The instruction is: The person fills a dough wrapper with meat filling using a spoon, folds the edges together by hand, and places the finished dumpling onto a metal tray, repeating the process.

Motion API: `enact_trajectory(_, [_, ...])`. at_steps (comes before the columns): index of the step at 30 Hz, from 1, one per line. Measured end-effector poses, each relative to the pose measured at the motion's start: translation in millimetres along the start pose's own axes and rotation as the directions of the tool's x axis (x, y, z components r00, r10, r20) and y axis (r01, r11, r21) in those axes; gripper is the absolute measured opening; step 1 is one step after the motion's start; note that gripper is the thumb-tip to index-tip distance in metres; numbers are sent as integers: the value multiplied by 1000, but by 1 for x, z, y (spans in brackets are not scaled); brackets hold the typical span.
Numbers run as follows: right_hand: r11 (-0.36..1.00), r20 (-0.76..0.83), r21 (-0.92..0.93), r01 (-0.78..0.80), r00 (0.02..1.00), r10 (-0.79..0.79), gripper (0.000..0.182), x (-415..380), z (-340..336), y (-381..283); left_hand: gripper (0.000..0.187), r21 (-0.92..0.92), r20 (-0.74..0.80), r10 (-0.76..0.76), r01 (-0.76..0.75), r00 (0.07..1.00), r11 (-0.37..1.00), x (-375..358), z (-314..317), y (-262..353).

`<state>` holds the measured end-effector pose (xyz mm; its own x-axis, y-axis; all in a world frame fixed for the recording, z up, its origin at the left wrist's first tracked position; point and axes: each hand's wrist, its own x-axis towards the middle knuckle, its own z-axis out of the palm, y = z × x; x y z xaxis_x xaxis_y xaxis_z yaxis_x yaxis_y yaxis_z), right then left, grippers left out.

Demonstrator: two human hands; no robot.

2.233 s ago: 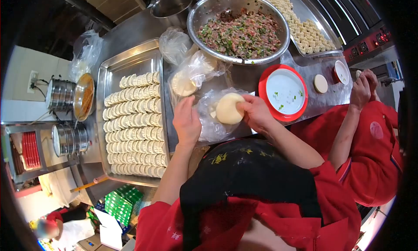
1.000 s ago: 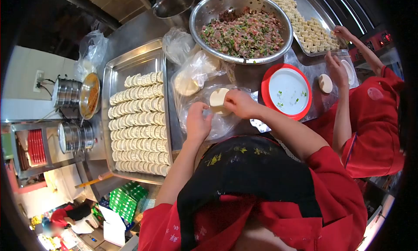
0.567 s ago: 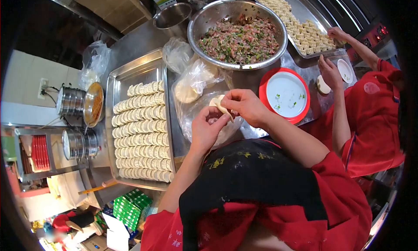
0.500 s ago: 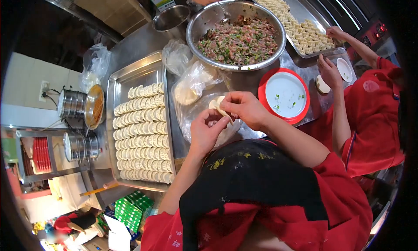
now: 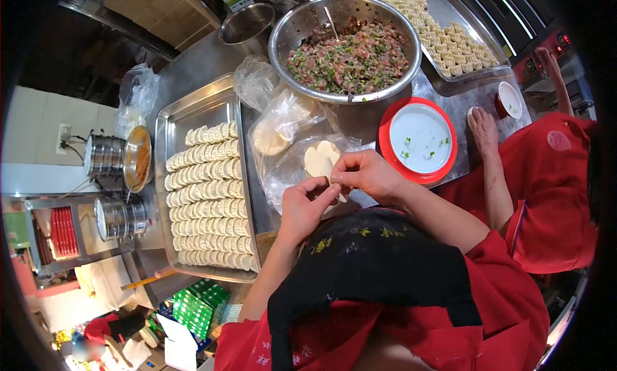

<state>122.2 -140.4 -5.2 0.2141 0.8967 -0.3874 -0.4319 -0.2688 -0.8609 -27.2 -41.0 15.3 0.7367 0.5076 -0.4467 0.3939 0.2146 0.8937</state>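
My left hand and my right hand meet in front of my apron, fingertips pinched together on a thin, pale dumpling wrapper. The wrapper is seen mostly edge-on, and whether it holds filling is hidden by my fingers. Just beyond, a round dough wrapper lies on a clear plastic bag. More pale rounds of dough show inside the bag. To the left, a metal tray carries several rows of pleated dumplings.
A large steel bowl holds minced filling with a spoon. Right of my hands is a red-rimmed white plate with green bits. Another dumpling tray stands at the back. A co-worker's hand rests on the table's right.
My hands have come down slightly, and the round wrapper behind them shows more fully. Another person's hand has left the spoon in the bowl. The co-worker's hands on the right have moved apart.
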Motion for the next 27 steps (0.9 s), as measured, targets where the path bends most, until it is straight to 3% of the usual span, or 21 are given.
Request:
enact_trajectory(2, [1000,12,-3,-15,1000,15,13,-1,-4,1,19,10,14,-16,16,1000,1000,2,-3,-4])
enact_trajectory(5, [998,65,-51,-41,997,44,12,-1,-9,1,19,-149,72,-35,45,997,988,10,-10,-16])
enact_trajectory(7, [999,108,8,-39,993,38,12,0,-13,4,18,-385,130,-124,165,984,908,13,-13,-21])
enact_trajectory(11, [997,6,83,2,1000,-3,10,1,-19,5,18,-433,22,-130,126,991,893,14,-7,-17])
enact_trajectory(13, [910,-8,415,-25,999,32,11,0,-29,8,17,-565,-78,-102,40,992,824,20,-7,-21])
enact_trajectory(17, [837,-43,542,80,997,-67,12,-1,-44,8,17,-500,-100,-66,7,993,866,45,-22,-45])
enact_trajectory(18, [836,-52,540,103,995,-89,12,-1,-47,8,18,-223,-151,-68,33,986,974,56,-26,-50])
enact_trajectory(19, [836,-53,539,101,995,-86,12,-2,-47,6,20,73,-200,-54,70,978,995,59,-27,-47])
enact_trajectory(20, [842,-56,529,102,995,-85,12,-4,-47,1,20,71,-200,-55,71,978,995,58,-28,-45])
enact_trajectory(21, [848,-59,519,105,995,-86,12,-6,-47,-4,23,465,-261,153,-14,953,885,56,-29,-42])
enact_trajectory(22, [849,-62,517,106,994,-86,12,-7,-45,-8,28,784,-230,363,-49,903,619,53,-28,-34])
enact_trajectory(23, [876,-3,475,83,996,-93,11,-8,-43,-12,28,784,-227,364,-53,903,619,50,-25,-24])
enact_trajectory(24, [900,57,431,60,994,-94,11,-10,-40,-15,30,432,-256,291,-160,922,888,44,-20,-13])
enact_trajectory(25, [900,55,431,59,994,-91,11,-10,-36,-17,34,-12,-250,211,-221,945,975,41,-18,-8])
enact_trajectory(26, [979,91,194,66,992,-85,11,-9,-29,-21,34,-15,-250,210,-220,945,975,40,-20,-8])
enact_trajectory(27, [995,125,-58,79,990,-71,11,-7,-22,-25,41,-332,52,78,-56,996,942,40,-23,-7])
